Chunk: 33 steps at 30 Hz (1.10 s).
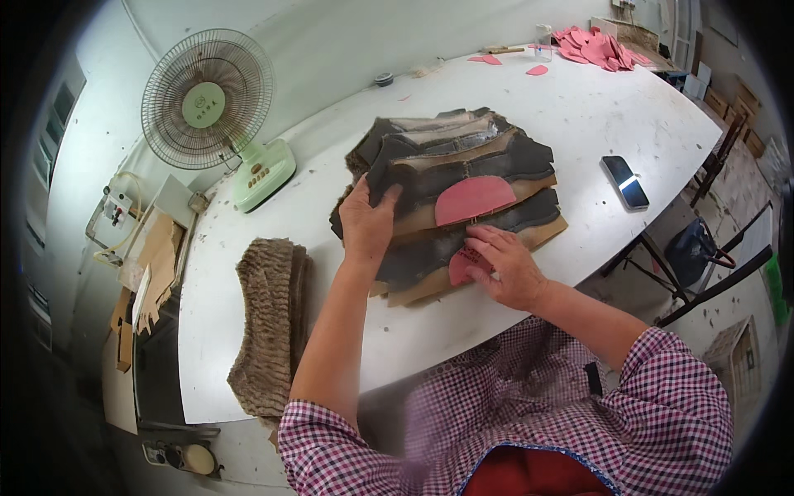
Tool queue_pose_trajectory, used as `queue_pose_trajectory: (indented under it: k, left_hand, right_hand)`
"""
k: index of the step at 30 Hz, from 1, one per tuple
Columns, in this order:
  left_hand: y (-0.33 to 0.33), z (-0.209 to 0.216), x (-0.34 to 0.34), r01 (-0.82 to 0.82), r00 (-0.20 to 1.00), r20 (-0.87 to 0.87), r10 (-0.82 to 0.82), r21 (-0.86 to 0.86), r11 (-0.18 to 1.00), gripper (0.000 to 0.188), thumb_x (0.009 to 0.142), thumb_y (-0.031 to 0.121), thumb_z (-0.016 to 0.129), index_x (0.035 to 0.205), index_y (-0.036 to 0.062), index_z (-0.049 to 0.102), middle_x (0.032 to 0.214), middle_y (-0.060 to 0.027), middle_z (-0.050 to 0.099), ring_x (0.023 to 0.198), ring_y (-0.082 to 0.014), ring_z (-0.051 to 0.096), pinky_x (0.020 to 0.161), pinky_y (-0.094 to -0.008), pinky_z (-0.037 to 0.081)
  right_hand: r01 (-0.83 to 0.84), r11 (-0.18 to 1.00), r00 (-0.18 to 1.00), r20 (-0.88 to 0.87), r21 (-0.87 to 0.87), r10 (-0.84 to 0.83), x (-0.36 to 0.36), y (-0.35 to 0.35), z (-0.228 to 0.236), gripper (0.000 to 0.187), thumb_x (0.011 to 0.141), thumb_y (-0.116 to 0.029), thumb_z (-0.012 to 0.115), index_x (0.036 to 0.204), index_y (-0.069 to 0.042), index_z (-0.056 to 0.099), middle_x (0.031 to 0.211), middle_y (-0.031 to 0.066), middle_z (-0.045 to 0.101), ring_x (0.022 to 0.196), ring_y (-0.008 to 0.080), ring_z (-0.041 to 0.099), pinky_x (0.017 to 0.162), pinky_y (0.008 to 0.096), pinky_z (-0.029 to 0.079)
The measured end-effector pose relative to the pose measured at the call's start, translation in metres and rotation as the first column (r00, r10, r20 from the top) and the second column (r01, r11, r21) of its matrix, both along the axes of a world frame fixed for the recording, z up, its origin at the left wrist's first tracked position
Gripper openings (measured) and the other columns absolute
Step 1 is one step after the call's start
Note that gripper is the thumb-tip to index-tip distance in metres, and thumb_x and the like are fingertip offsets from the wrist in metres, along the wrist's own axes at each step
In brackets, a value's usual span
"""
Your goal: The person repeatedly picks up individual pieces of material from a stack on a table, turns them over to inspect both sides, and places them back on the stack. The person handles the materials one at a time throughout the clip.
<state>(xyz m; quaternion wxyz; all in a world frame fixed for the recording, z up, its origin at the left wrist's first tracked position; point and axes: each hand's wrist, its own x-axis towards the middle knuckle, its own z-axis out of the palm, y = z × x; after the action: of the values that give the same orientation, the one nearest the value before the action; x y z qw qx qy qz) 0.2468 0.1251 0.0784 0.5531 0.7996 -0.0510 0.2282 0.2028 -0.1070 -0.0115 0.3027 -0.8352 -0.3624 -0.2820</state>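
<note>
Left hand [368, 221] pinching the left edge of dark fabric [426, 183]; right hand [514, 274] over the nearer of 2 pink patches [459, 267], grip unclear.

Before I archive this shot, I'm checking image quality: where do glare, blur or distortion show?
In the head view, a bright glare strip crosses the phone; the white table bows at its far edge; corners darken to black; the checked garment looks soft at the lap; the left hand and right hand look fairly clear.
</note>
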Motion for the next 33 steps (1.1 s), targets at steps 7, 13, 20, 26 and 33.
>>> queue_pose_trajectory:
  k: [7,13,20,26,33]
  left_hand:
    - [-0.032,0.012,-0.019,-0.177,0.876,0.482,-0.035,0.387,0.905,0.026,0.085,0.003,0.069,0.111,-0.0004,0.066,0.090,-0.0117,0.071,0.082,-0.0098,0.064,0.077,-0.0261,0.050]
    - [-0.066,0.095,-0.064,-0.148,0.819,0.573,-0.009,0.228,0.962,0.025,0.085,0.005,0.071,0.110,0.0009,0.069,0.090,-0.0057,0.072,0.080,-0.0096,0.064,0.075,-0.0236,0.050]
    - [-0.077,0.158,-0.115,0.263,0.890,0.443,-0.110,-0.303,0.916,0.026,0.085,0.001,0.070,0.111,-0.0004,0.067,0.098,-0.0035,0.070,0.088,-0.0092,0.063,0.081,-0.0230,0.051]
    - [-0.035,0.022,-0.160,0.016,0.999,-0.027,-0.034,-0.494,0.869,0.033,0.088,0.004,0.068,0.120,-0.0035,0.061,0.110,-0.0049,0.066,0.096,-0.0112,0.060,0.089,-0.0260,0.048]
    - [-0.012,-0.091,-0.139,-0.144,0.953,-0.304,-0.005,-0.464,0.874,0.028,0.088,0.008,0.067,0.113,-0.0033,0.063,0.106,-0.0074,0.066,0.094,-0.0146,0.060,0.086,-0.0279,0.047]
  right_hand:
    - [0.035,0.986,0.989,-0.137,-0.164,-0.058,0.010,-0.004,-0.012,0.047,0.087,-0.024,0.062,0.127,0.001,0.054,0.140,0.0166,0.048,0.130,0.0321,0.044,0.109,0.0448,0.032]
    - [-0.001,0.988,0.984,-0.174,-0.154,-0.026,0.011,-0.001,-0.014,0.052,0.090,-0.032,0.061,0.129,0.001,0.053,0.140,0.0180,0.048,0.133,0.0317,0.042,0.111,0.0434,0.030]
    - [-0.059,0.691,0.735,-0.437,0.720,0.518,0.015,-0.031,-0.004,0.031,0.093,-0.012,0.058,0.123,-0.003,0.060,0.132,0.0123,0.056,0.113,0.0164,0.056,0.091,0.0271,0.047]
    - [0.105,0.653,0.891,-0.363,0.750,0.274,-0.020,-0.129,-0.037,0.025,0.097,-0.022,0.054,0.111,-0.003,0.063,0.103,0.0048,0.065,0.100,0.0199,0.061,0.093,0.0337,0.047]
    - [0.443,0.430,0.834,-0.538,0.787,0.126,-0.052,-0.160,-0.010,0.017,0.097,-0.010,0.052,0.097,0.002,0.064,0.094,0.0054,0.066,0.089,0.0151,0.062,0.082,0.0272,0.050]
